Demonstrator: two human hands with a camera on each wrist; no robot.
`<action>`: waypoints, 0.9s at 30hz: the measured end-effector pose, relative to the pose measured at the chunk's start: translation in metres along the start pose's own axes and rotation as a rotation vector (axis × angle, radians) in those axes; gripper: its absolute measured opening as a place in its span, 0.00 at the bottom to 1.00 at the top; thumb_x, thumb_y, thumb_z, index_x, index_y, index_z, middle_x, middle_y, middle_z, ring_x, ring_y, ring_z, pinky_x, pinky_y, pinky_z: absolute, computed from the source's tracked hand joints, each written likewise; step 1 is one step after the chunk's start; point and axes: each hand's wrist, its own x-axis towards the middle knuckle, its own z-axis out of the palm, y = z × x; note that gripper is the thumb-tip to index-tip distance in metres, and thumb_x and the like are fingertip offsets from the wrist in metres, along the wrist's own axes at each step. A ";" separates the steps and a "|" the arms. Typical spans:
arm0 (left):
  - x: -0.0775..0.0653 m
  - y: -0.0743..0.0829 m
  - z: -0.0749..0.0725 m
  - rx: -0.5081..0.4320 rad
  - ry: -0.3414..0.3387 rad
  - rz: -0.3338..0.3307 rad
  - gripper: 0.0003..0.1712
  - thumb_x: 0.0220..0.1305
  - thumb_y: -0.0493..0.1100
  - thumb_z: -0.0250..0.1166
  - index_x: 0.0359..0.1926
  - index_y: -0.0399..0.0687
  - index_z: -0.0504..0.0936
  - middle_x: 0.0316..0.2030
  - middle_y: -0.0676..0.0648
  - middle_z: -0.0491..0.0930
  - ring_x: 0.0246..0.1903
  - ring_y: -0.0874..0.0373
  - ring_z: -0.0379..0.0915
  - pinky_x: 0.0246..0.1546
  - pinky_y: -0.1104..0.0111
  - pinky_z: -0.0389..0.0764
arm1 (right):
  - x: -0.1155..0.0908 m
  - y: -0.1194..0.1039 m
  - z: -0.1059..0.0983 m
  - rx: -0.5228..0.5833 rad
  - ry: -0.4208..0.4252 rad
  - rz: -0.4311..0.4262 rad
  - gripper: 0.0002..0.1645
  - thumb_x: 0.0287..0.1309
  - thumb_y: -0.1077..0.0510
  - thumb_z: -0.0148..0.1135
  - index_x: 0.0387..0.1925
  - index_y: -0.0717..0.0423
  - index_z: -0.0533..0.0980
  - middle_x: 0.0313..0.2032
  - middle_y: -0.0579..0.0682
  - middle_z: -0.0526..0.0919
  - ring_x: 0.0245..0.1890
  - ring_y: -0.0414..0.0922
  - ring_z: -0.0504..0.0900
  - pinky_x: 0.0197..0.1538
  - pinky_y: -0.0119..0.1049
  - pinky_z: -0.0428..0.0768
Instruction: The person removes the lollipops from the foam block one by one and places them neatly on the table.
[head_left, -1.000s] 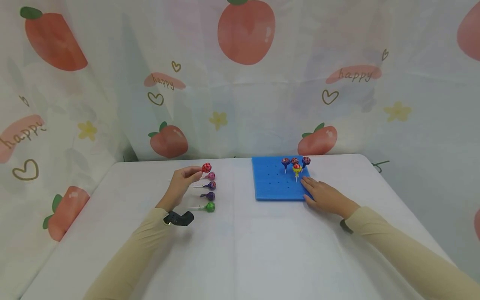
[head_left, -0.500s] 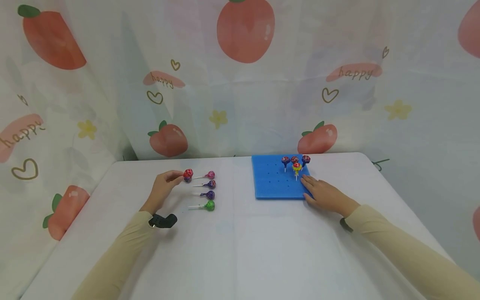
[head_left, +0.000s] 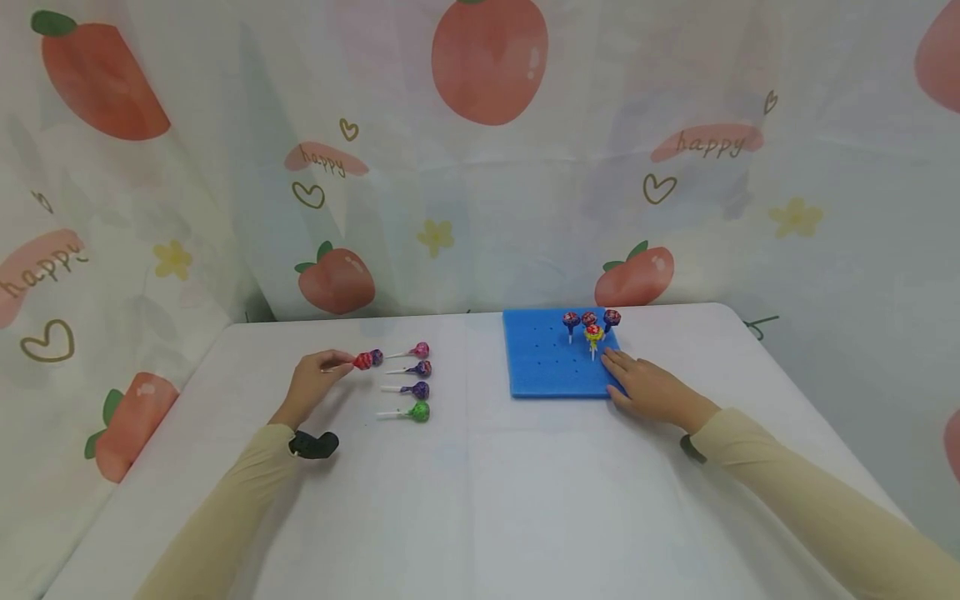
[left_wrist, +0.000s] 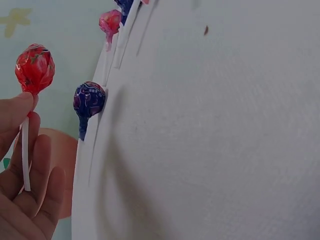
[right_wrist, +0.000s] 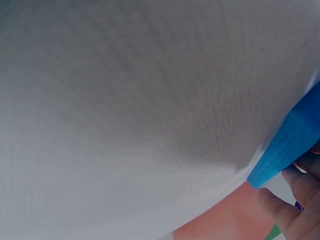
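Observation:
My left hand (head_left: 313, 382) pinches a red-wrapped lollipop (left_wrist: 35, 67) just below its head, thumb against fingers, with the white stick running down across the fingers. Close beside it, a dark blue-purple lollipop (left_wrist: 90, 102) lies on the white table, partly overlapped by the red one in the head view. My right hand (head_left: 651, 390) rests on the right edge of a blue foam board (head_left: 540, 382), fingers stretched out and thumb near the front corner. Several wrapped lollipops stand upright in the board's back right part, including a yellow one (head_left: 593, 333).
A pink lollipop (head_left: 422, 350), two purple ones, the nearer (head_left: 420, 390) below the other, and a green one (head_left: 418, 411) lie in a column left of the table's middle. Small holes dot the board. A printed cloth (head_left: 480, 200) hangs behind the table (head_left: 465, 500).
My left hand has moved left and slightly toward me with the red lollipop, away from the pink one, and come beside the blue-purple one. The right hand stays on the board.

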 end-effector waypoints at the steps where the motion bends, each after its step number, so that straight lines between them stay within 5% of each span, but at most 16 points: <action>1: 0.001 -0.002 0.000 0.005 -0.004 0.000 0.15 0.65 0.42 0.60 0.49 0.36 0.79 0.51 0.35 0.78 0.55 0.45 0.70 0.59 0.52 0.71 | 0.000 0.000 0.000 0.000 0.002 -0.001 0.35 0.63 0.50 0.52 0.64 0.70 0.61 0.66 0.68 0.63 0.66 0.63 0.63 0.62 0.58 0.68; 27: 0.021 -0.016 0.016 0.195 -0.091 0.029 0.12 0.62 0.40 0.63 0.44 0.39 0.83 0.50 0.35 0.79 0.52 0.41 0.75 0.55 0.52 0.75 | 0.000 -0.002 -0.003 -0.003 -0.012 0.004 0.36 0.63 0.50 0.53 0.64 0.71 0.61 0.65 0.68 0.63 0.66 0.64 0.62 0.62 0.59 0.68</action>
